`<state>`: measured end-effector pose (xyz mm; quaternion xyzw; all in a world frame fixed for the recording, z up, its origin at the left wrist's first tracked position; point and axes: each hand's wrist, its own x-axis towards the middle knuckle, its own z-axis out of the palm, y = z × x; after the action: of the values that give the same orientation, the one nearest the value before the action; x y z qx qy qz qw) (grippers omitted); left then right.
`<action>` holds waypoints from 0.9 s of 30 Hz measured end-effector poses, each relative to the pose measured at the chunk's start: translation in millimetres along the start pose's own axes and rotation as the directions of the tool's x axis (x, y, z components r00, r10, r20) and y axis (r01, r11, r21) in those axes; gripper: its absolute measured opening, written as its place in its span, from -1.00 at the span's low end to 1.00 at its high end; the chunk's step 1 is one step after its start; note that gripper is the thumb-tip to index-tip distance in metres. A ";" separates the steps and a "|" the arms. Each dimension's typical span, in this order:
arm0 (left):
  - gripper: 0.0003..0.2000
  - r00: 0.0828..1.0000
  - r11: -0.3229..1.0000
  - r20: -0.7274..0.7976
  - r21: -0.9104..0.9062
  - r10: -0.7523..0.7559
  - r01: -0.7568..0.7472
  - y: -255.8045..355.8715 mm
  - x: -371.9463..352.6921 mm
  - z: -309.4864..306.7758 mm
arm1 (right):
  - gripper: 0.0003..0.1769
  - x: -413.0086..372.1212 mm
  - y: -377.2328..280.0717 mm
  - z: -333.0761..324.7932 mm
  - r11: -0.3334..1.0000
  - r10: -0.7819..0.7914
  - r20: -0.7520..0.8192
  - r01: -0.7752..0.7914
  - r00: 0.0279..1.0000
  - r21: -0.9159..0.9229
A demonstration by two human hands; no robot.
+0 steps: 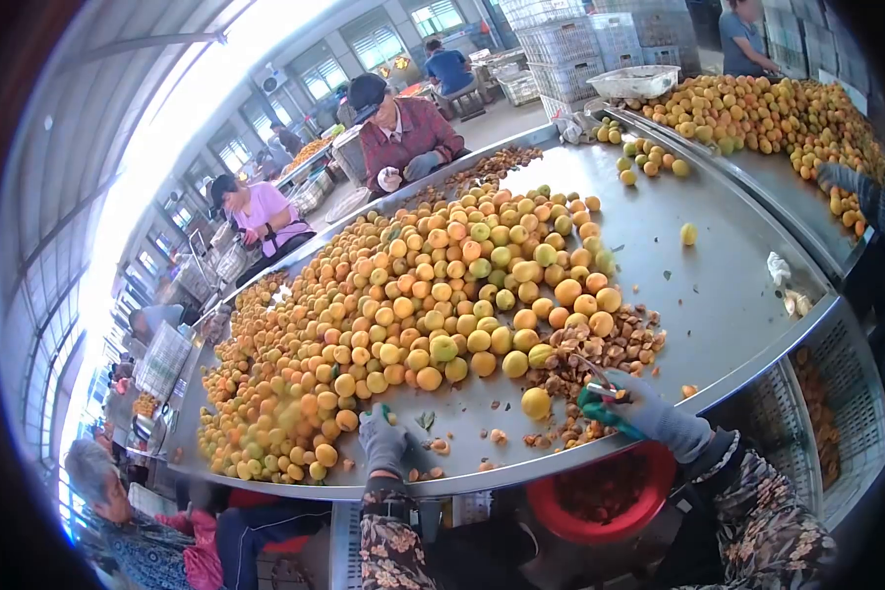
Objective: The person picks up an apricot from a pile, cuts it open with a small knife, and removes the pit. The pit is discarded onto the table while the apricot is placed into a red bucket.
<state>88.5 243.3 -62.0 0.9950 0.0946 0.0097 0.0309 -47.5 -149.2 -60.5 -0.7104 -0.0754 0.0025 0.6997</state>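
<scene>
My left hand (382,440), in a grey glove with green on the fingers, reaches over the near edge of the metal table (698,324). Its fingers stretch forward at the front of a big heap of whole apricots (403,315), with no fruit visible in them. My right hand (644,408), gloved alike, is closed round a small knife-like tool (615,395) with a thin metal end. The tool points toward a pile of split apricot pieces (600,354). One whole apricot (536,403) lies by that pile, left of my right hand.
Beneath the table edge sits a red basin (549,506) with dark scraps inside. Plastic crates (841,393) stand at the right. People (408,138) work across the table, and another person (118,511) sits at my left. A second table of apricots (747,113) adjoins at far right.
</scene>
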 end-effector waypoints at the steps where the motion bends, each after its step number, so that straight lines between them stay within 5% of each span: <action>1: -0.61 0.998 0.937 -0.059 -0.350 -0.037 0.014 -14.6 11.6 19.8 | -0.60 -1.8 -13.7 -0.5 0.888 -0.270 -0.045 0.230 0.962 -0.399; 2: -0.65 0.991 0.756 -0.097 -0.655 -0.091 0.005 -22.8 15.8 30.4 | -0.60 0.7 -16.3 -0.2 0.893 -0.265 -0.053 0.224 0.963 -0.391; 3: -0.68 0.994 0.211 0.086 -0.973 -0.064 0.098 5.8 -15.6 -2.7 | -0.62 1.2 -16.1 0.7 0.989 -0.134 -0.081 0.138 0.988 0.053; 4: -0.68 0.999 0.055 0.039 -0.998 -0.007 0.039 32.1 -41.7 -25.8 | -0.62 2.1 -16.1 1.3 0.876 0.002 -0.047 0.020 0.999 0.483; 5: -0.66 0.999 -0.106 -0.014 -0.994 0.037 -0.010 53.8 -60.8 -37.3 | -0.59 2.5 -17.0 2.4 0.829 -0.026 -0.039 0.043 0.999 0.557; 6: -0.60 0.991 -0.294 -0.029 -0.956 0.133 0.011 68.8 -71.4 -35.7 | -0.59 1.3 -23.2 4.8 0.827 -0.001 -0.035 0.020 0.999 0.562; 8: -0.58 0.941 -0.365 0.073 -0.910 0.329 0.198 98.1 -97.0 -42.3 | -0.54 1.0 -37.8 11.7 0.981 -0.152 -0.200 0.173 0.968 0.093; 10: -0.56 0.876 -0.558 0.188 -0.707 0.444 0.434 130.8 -120.5 -48.5 | -0.55 2.2 -32.1 15.9 0.955 -0.296 -0.235 0.283 0.926 -0.090; 12: -0.55 0.793 -0.572 0.152 -0.615 0.589 0.543 153.8 -138.2 -54.2 | -0.54 1.2 -44.1 24.4 0.964 -0.261 -0.250 0.239 0.932 -0.115; 16: -0.53 0.806 -0.542 0.216 -0.641 0.551 0.543 169.4 -143.8 -35.5 | -0.55 9.1 -47.0 42.1 0.875 -0.336 -0.097 0.273 0.937 -0.401; 18: -0.64 0.926 -0.184 -0.113 -0.982 0.361 -0.048 164.9 -136.8 -20.5 | -0.59 16.3 -42.9 51.4 0.792 -0.482 -0.108 0.380 0.869 -0.478; 19: -0.68 0.922 -0.012 -0.169 -0.984 0.348 -0.176 160.3 -130.0 -8.4 | -0.61 18.6 -46.2 51.9 0.832 -0.390 -0.073 0.317 0.918 -0.455; 20: -0.68 0.925 -0.015 -0.164 -0.986 0.343 -0.169 162.6 -129.3 -14.1 | -0.61 21.9 -44.6 53.9 0.832 -0.383 -0.067 0.313 0.921 -0.458; 22: -0.50 0.909 -0.423 0.053 -0.873 0.413 0.244 175.8 -133.5 -42.3 | -0.61 25.3 -39.1 58.5 0.834 -0.387 -0.038 0.332 0.921 -0.440; 23: -0.47 0.871 -0.589 0.168 -0.676 0.461 0.442 177.7 -132.6 -48.2 | -0.60 25.5 -35.4 60.7 0.836 -0.361 -0.028 0.311 0.932 -0.453; 24: -0.47 0.871 -0.594 0.174 -0.669 0.460 0.447 178.6 -131.7 -44.6 | -0.60 27.7 -33.8 62.2 0.836 -0.353 -0.024 0.304 0.935 -0.457; 26: -0.46 0.950 -0.465 0.033 -0.866 0.311 0.182 180.3 -129.4 -39.1 | -0.55 34.4 -32.4 63.8 0.855 -0.328 -0.062 0.268 0.943 -0.445; 27: -0.47 0.843 -0.641 0.096 -0.605 0.529 0.471 167.9 -122.3 -42.5 | -0.52 36.4 -30.5 63.8 0.810 -0.358 -0.087 0.263 0.930 -0.525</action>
<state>-1.1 58.2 -10.6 0.2982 -0.0317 -0.1848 0.9359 -21.7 -81.5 -27.8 -0.8435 -0.1246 -0.1968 0.4841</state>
